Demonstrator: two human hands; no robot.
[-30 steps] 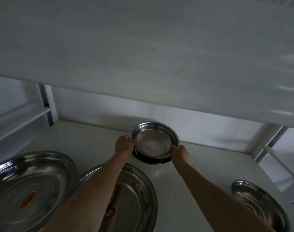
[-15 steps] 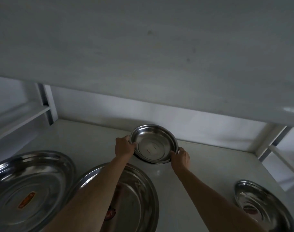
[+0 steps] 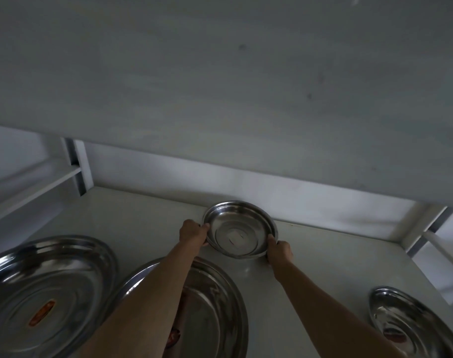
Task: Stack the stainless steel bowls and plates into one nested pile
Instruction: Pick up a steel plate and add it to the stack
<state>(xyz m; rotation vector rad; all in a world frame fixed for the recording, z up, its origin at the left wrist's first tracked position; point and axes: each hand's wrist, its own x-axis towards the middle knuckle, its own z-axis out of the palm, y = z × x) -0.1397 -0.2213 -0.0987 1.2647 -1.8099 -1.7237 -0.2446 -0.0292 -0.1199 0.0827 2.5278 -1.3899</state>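
A small steel bowl with a pale sticker inside sits at the back of the white shelf, near the rear wall. My left hand grips its left rim and my right hand grips its right front rim. Whether it rests on the shelf or hovers just above, I cannot tell. A large steel plate with an orange label lies at the front left. A second large plate lies under my left forearm. A smaller steel plate lies at the front right.
A white shelf board hangs low overhead and fills the upper view. A white upright post stands at the back left and another frame post at the right edge. Bare shelf lies between the middle plate and the right plate.
The small bowl has come down from a raised, tilted hold to sit level and low over the shelf. Both hands stay on its rim.
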